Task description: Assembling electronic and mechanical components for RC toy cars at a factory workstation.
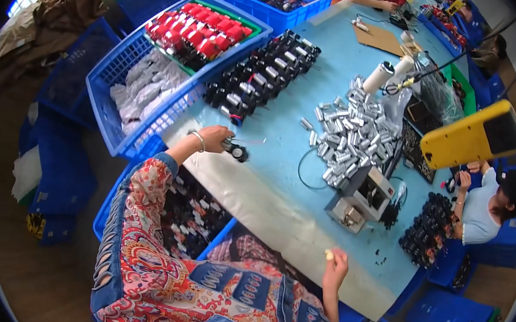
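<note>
My left hand, with a bangle at the wrist, grips a small black wheeled chassis over the table's near left edge. Thin wires stick out beside it. Just beyond stand rows of similar black chassis with silver cylinders set in them. Near the front edge, my right hand pinches a small pale yellow piece, too small to name. A loose heap of short silver cylinders lies mid-table, beyond a grey metal box-shaped device.
At left, a blue crate holds wrapped parts and a tray of red car bodies. A yellow handheld device hangs at right. Two co-workers sit around the blue table. A bin of parts stands below the near edge.
</note>
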A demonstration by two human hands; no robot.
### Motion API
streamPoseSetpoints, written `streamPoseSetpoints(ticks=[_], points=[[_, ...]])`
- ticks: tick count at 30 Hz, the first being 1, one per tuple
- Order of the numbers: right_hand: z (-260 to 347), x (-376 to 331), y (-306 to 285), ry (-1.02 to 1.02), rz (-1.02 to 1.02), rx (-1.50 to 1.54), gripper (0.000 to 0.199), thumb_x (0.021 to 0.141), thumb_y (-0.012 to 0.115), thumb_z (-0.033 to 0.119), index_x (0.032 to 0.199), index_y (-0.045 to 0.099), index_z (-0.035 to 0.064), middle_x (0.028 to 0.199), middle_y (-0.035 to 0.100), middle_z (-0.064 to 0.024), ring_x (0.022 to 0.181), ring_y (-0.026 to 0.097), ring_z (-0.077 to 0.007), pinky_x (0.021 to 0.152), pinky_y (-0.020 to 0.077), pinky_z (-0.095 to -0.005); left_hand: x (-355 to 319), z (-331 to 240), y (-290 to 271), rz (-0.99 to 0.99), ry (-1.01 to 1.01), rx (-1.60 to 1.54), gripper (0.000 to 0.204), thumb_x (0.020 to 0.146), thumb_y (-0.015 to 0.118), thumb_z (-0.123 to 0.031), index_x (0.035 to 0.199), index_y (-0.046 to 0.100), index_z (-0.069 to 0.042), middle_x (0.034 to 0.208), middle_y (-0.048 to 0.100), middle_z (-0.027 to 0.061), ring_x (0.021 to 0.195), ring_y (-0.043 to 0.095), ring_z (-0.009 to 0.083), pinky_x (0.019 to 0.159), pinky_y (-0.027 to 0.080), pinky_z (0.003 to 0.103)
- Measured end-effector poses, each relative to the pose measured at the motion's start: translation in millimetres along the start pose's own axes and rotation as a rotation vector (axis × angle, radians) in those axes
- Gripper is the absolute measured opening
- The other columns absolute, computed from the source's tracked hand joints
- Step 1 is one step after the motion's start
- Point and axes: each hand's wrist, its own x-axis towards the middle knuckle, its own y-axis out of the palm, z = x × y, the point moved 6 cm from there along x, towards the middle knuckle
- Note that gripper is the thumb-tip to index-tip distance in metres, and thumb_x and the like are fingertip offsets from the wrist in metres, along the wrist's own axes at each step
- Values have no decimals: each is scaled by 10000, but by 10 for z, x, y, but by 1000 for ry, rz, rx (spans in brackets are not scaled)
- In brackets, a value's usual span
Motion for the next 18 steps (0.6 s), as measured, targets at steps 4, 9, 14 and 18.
streamPoseSetpoints(ticks=[4, 9, 14, 18], points=[[-556, -451, 263, 148, -12, -86, 118, 786, 568, 74, 831, 607, -28, 802, 582, -133, 770, 569, -251, 688, 434, -318, 239, 1034, -7, 92, -100, 168, 298, 627, 624, -79, 920, 570, -71, 876, 563, 132, 888, 537, 325, 763, 450, 390], [-932, -1123, 338, 339, -64, -124, 144, 787, 569, 117, 817, 621, -14, 783, 585, -155, 725, 575, -287, 658, 443, -338, 429, 1276, -67, 84, 66, 224, 328, 616, 599, -3, 930, 569, -91, 905, 532, 95, 931, 507, 279, 797, 427, 360], [-1404, -1696, 530, 517, 47, -103, 192, 790, 574, 198, 784, 632, 15, 745, 590, -171, 664, 568, -317, 628, 449, -359, 536, 958, 1, 37, 111, 330, 242, 669, 576, -21, 887, 586, -126, 901, 533, 74, 911, 513, 253, 787, 425, 336], [-1920, -1940, 1093, 465, 442, -119, 180, 771, 581, 221, 774, 616, 44, 765, 589, -188, 675, 575, -338, 605, 444, -402, 272, 862, -257, -304, -8, 605, 299, 670, 528, -1, 954, 569, -86, 942, 532, 102, 932, 496, 293, 817, 414, 388]])
